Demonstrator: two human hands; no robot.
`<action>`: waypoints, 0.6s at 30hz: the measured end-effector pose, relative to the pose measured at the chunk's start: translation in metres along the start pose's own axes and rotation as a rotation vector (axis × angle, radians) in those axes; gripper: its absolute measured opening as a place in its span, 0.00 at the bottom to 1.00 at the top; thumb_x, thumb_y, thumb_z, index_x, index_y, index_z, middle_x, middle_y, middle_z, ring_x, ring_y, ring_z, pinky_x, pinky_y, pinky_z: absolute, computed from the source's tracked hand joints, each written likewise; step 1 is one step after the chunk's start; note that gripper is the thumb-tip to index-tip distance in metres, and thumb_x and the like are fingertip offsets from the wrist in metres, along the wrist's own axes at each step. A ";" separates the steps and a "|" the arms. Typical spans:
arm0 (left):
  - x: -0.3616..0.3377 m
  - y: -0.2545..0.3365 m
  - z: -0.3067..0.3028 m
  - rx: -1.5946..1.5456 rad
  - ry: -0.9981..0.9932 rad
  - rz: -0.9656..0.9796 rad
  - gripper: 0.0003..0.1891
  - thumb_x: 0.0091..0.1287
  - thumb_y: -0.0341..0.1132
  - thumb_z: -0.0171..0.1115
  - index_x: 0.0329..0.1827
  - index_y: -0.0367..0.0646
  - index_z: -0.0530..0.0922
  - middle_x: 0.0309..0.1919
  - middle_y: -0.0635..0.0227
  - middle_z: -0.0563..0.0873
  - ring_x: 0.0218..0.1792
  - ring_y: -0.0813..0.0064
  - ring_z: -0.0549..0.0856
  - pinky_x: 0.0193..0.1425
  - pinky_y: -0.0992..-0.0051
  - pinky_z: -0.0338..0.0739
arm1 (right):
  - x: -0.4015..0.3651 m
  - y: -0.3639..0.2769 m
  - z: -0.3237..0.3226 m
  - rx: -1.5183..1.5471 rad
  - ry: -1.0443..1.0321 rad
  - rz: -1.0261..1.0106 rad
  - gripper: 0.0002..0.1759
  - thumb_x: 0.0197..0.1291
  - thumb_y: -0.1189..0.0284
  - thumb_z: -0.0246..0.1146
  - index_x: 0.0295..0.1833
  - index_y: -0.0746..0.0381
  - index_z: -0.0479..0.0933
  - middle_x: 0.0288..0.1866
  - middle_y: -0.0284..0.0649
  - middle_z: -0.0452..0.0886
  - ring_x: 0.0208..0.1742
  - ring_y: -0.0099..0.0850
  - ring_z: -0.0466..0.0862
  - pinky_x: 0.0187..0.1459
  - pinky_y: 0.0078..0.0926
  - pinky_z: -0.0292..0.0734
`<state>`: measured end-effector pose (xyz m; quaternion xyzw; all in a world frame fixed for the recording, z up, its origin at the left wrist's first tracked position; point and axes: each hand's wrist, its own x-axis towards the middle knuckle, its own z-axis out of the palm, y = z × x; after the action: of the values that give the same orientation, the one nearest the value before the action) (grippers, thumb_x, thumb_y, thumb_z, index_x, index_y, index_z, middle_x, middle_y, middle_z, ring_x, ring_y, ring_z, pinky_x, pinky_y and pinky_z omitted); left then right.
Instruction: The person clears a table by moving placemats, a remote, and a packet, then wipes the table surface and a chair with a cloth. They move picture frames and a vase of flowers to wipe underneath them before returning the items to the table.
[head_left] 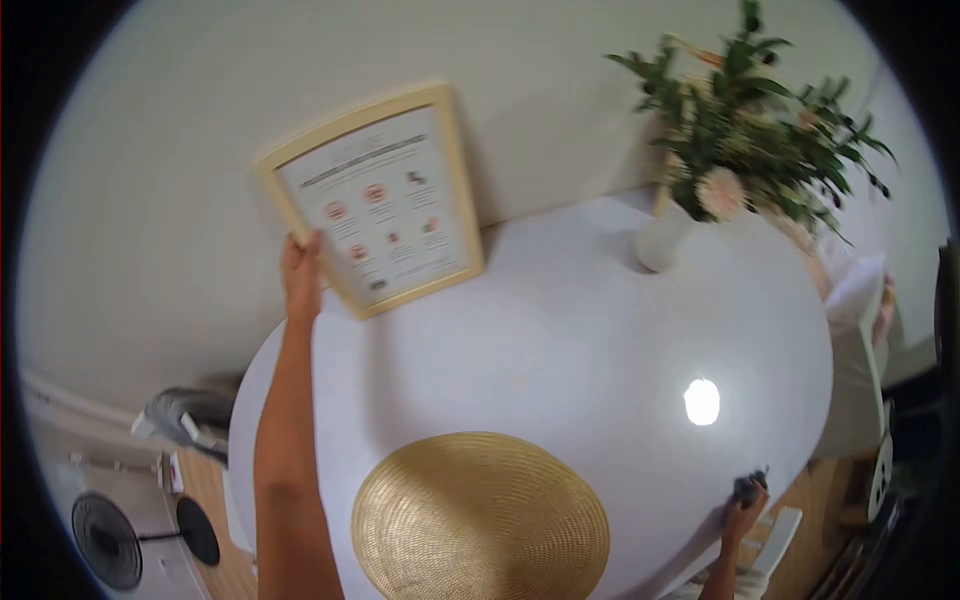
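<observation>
My left hand [302, 268] grips the left edge of a light wood picture frame [465, 205]. Inside the frame is a white printed sign [385, 205] with small red and dark icons; its text is too blurred to read. The frame is tilted, close to the wall, at the table's back edge. My left arm stretches across the left part of the white oval table [550, 350]. My right hand does not show. At the lower right, a smaller hand [742, 517], seemingly another person's, holds a small dark object [748, 488] that I cannot make out.
A round woven gold placemat [480, 520] lies at the near edge. At the back right stands a white vase [660, 245] with greenery and pale flowers. A white chair [780, 540] is at the lower right, a covered chair [850, 370] at right. A black fan [107, 540] stands lower left.
</observation>
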<state>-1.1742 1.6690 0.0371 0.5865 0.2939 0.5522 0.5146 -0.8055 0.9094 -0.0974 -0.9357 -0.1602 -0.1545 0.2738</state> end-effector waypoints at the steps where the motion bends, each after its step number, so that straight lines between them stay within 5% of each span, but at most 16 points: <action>1: 0.002 -0.005 -0.006 0.035 -0.007 -0.018 0.15 0.68 0.36 0.61 0.53 0.39 0.72 0.44 0.71 0.80 0.45 0.82 0.75 0.53 0.78 0.69 | -0.003 -0.010 -0.001 0.049 -0.040 0.020 0.28 0.40 0.89 0.53 0.53 0.64 0.73 0.54 0.49 0.72 0.63 0.47 0.69 0.67 0.40 0.58; 4: -0.005 0.000 -0.004 0.269 0.043 0.034 0.23 0.67 0.38 0.63 0.58 0.34 0.67 0.51 0.65 0.75 0.51 0.76 0.73 0.58 0.74 0.66 | -0.012 -0.070 -0.002 0.117 -0.144 -0.056 0.25 0.42 0.86 0.58 0.51 0.61 0.75 0.57 0.47 0.72 0.65 0.47 0.67 0.69 0.40 0.56; 6: -0.021 0.005 0.018 0.697 0.412 0.342 0.26 0.67 0.37 0.63 0.61 0.31 0.65 0.57 0.60 0.71 0.56 0.69 0.70 0.62 0.69 0.63 | -0.016 -0.107 0.007 0.207 -0.243 -0.095 0.23 0.43 0.81 0.62 0.49 0.57 0.77 0.58 0.47 0.71 0.67 0.49 0.64 0.69 0.44 0.57; 9: -0.064 0.033 0.089 0.676 0.515 0.551 0.26 0.67 0.35 0.62 0.62 0.32 0.65 0.60 0.57 0.69 0.60 0.66 0.68 0.64 0.66 0.61 | -0.001 -0.161 0.021 0.254 -0.361 -0.309 0.22 0.39 0.76 0.67 0.46 0.55 0.80 0.58 0.44 0.72 0.68 0.52 0.63 0.68 0.49 0.59; 13: -0.098 0.015 0.226 0.493 -0.080 0.471 0.27 0.63 0.32 0.64 0.63 0.36 0.64 0.59 0.59 0.72 0.61 0.65 0.70 0.62 0.67 0.63 | 0.051 -0.209 0.069 0.378 -0.530 -0.720 0.27 0.41 0.71 0.70 0.52 0.49 0.78 0.62 0.39 0.72 0.68 0.51 0.62 0.67 0.53 0.59; 16: -0.105 -0.018 0.345 0.385 -0.432 0.259 0.48 0.50 0.42 0.77 0.70 0.39 0.56 0.64 0.56 0.69 0.63 0.61 0.71 0.59 0.61 0.69 | 0.080 -0.255 0.126 0.427 -0.589 -0.955 0.30 0.44 0.64 0.70 0.58 0.47 0.75 0.65 0.41 0.68 0.72 0.51 0.58 0.70 0.55 0.52; 18: -0.110 -0.043 0.420 0.385 -0.493 0.087 0.51 0.46 0.45 0.79 0.70 0.39 0.56 0.65 0.56 0.69 0.64 0.59 0.69 0.62 0.62 0.68 | 0.093 -0.285 0.163 0.469 -0.525 -0.985 0.30 0.46 0.64 0.70 0.59 0.48 0.74 0.65 0.42 0.67 0.72 0.51 0.58 0.71 0.52 0.50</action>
<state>-0.7899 1.4644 0.0182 0.8013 0.2338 0.3492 0.4258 -0.7987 1.2485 -0.0609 -0.6730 -0.6665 0.0127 0.3205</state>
